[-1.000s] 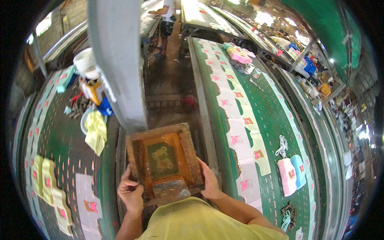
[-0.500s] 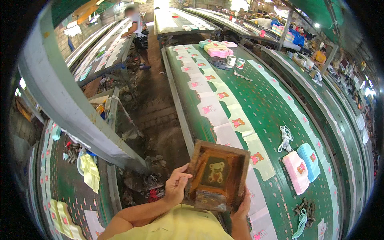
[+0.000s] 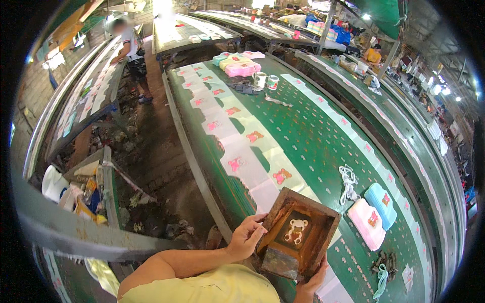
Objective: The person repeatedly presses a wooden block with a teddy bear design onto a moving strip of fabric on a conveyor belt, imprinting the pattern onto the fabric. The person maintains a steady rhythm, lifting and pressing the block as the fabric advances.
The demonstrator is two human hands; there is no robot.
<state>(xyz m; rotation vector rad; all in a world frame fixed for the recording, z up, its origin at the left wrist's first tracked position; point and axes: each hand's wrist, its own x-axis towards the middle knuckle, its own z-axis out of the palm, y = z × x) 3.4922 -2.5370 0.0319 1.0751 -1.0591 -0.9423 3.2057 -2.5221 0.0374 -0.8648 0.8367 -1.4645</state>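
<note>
Between my two hands is a wooden screen-printing frame (image 3: 311, 203), tilted, with a bear-shaped stencil (image 3: 296, 231) in its mesh. A flat, worn block (image 3: 279, 262), perhaps a squeegee, leans inside at the near end. My left hand (image 3: 246, 237) grips the frame's left side, its thumb and fingertips at the edge. My right hand (image 3: 314, 281) is closed round the lower right side. The frame is held above the near left part of a long green table (image 3: 308, 146). Beneath and beyond it run rows of white cloth pieces (image 3: 228, 162) and pale yellow ones (image 3: 268, 160), many bearing printed bears.
Folded pink cloths (image 3: 365, 227) and blue cloths (image 3: 380, 204) lie to the right, near white cord (image 3: 347, 184). Farther off stand two mugs (image 3: 259, 79) and stacked cloths (image 3: 238, 65). A metal beam (image 3: 131, 247) crosses at left. Another person (image 3: 132, 58) works at the far-left table.
My view has shifted, and the metal post now sits lower at the left. The frame, still in both hands, has moved right and turned clockwise.
</note>
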